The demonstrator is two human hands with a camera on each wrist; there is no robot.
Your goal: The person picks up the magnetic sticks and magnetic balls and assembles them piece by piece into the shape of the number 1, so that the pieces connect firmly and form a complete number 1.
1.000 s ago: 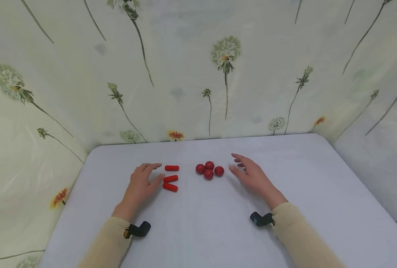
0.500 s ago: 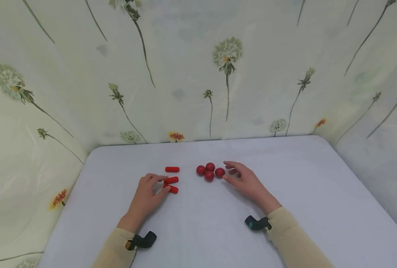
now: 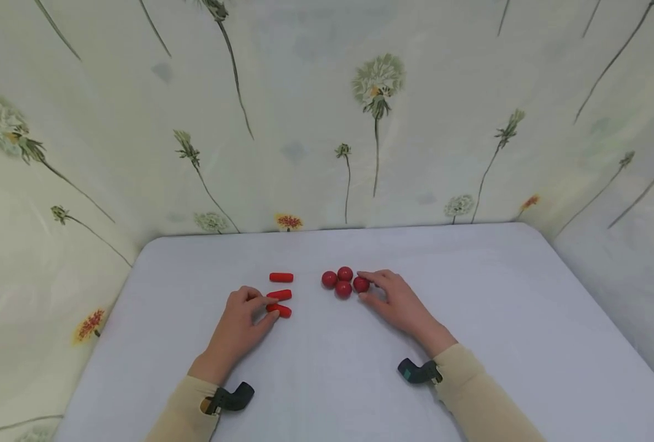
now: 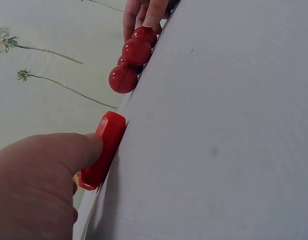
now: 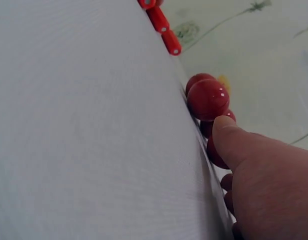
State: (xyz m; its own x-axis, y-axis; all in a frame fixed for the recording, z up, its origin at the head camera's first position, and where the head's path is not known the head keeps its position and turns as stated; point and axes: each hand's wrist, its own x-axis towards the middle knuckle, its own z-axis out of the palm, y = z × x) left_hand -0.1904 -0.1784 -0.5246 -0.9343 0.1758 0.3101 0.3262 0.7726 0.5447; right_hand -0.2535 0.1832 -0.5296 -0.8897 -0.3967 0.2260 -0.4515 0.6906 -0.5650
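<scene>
Three short red cylinders lie on the white table left of centre: a far cylinder [image 3: 281, 277], a middle one and a near cylinder [image 3: 284, 312]. My left hand [image 3: 237, 328] pinches the near one between thumb and fingers; its thumb [image 4: 86, 150] lies against the cylinder's side in the left wrist view. Several glossy red balls [image 3: 343, 290] sit clustered to the right. My right hand [image 3: 400, 304] has thumb and forefinger around the rightmost ball [image 3: 362, 284], and from the right wrist view the thumb [image 5: 229, 135] covers part of it. Both hands are low over the tabletop.
The white table [image 3: 327, 380] has a far edge against a hanging cloth [image 3: 305, 123] printed with dandelions. Each wrist carries a small black camera, such as the left wrist camera [image 3: 237, 397]. Beige sleeves cover both forearms.
My left hand has come down and toward me onto the near cylinder. My right hand has moved left and closed around the rightmost ball. Cylinders and balls stay in place on the table.
</scene>
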